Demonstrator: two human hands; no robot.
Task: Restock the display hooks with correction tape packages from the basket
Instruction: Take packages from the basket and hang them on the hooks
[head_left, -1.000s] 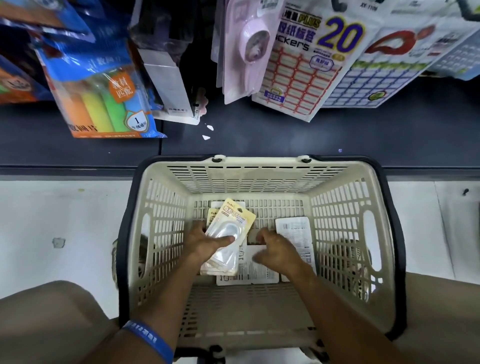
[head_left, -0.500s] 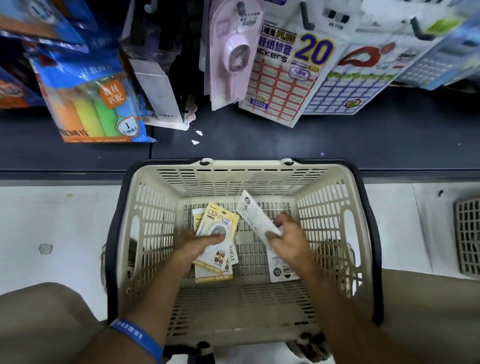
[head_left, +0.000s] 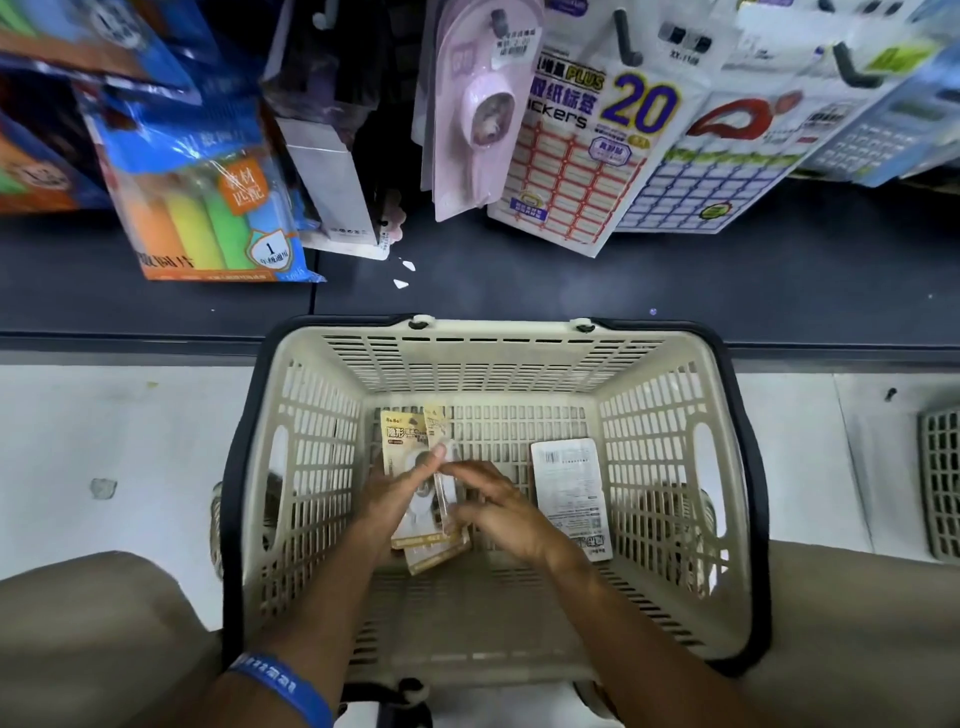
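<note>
Correction tape packages (head_left: 410, 447) with yellow cards sit stacked inside the cream basket (head_left: 311, 467), gathered between both hands. The left hand (head_left: 392, 493) grasps the stack, thumb across its front; the right hand (head_left: 498, 506) pinches its edge. One white-backed package (head_left: 569, 488) lies face down beside them.

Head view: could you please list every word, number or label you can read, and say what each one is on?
"20": sticker pack hanging on a hook.
"PLUS": same pack, above the 20.
"ickers": same pack, first letters hidden by the pink package.
"1": badge on the highlighter pack.
Chinese characters on these packs show, but I will not transcribe them.
Yellow packages in the basket, white package, wristband: too small or blurred.
</note>
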